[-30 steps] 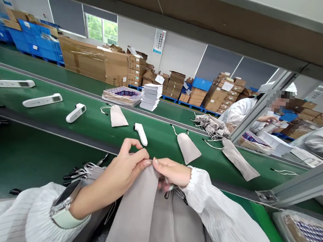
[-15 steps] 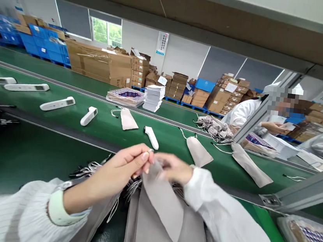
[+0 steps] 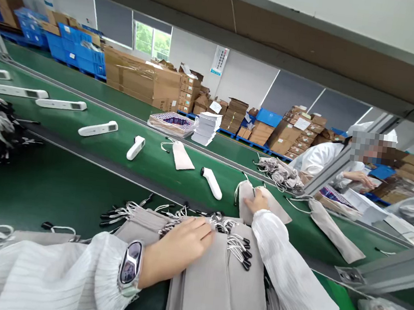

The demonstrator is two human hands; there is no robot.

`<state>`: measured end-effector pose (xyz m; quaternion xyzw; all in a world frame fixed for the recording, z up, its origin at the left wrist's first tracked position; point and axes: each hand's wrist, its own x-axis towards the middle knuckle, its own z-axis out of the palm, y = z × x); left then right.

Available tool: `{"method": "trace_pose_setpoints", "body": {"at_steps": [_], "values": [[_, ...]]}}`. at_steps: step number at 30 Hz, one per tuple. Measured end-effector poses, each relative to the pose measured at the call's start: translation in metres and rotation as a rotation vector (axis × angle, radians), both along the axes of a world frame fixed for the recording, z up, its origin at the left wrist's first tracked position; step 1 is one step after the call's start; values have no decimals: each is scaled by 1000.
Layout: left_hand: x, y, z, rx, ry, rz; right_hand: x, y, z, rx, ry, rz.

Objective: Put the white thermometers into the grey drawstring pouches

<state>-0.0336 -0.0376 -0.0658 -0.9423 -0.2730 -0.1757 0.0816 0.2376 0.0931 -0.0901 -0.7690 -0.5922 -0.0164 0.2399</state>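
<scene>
My left hand point(image 3: 181, 242) lies flat, fingers stretched out, on a stack of grey drawstring pouches point(image 3: 213, 286) in front of me. Their cords with black toggles point(image 3: 236, 244) fan out beside it. My right hand point(image 3: 257, 201) reaches out onto the green conveyor belt point(image 3: 153, 161) and is curled on a single grey pouch point(image 3: 272, 208) lying there. A white handheld thermometer point(image 3: 211, 182) lies on the belt just left of that pouch. Another grey pouch point(image 3: 183, 155) sits farther left.
More white thermometers point(image 3: 98, 128) lie along the belt to the left, and a further pouch point(image 3: 333, 231) to the right. A tray point(image 3: 171, 123) and white booklets point(image 3: 206, 127) stand behind. A person in white point(image 3: 320, 156) works beyond a pouch pile point(image 3: 278, 169). A metal frame bar point(image 3: 385, 267) crosses at right.
Both hands were pinching one pouch's top above the stack. Now my right hand has carried a pouch out onto the belt, and my left hand has dropped flat onto the stack.
</scene>
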Motion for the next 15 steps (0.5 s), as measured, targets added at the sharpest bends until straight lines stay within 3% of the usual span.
{"method": "trace_pose_setpoints", "body": {"at_steps": [4, 8, 12, 15], "values": [[2, -5, 1, 66, 32, 40, -33, 16, 13, 36, -12, 168], [4, -6, 1, 60, 34, 89, -76, 45, 16, -75, 27, 375], [4, -7, 3, 69, 57, 145, -99, 59, -5, -120, 126, 345], [4, -10, 5, 59, 63, 139, -97, 53, -6, -84, 208, 319]]}}
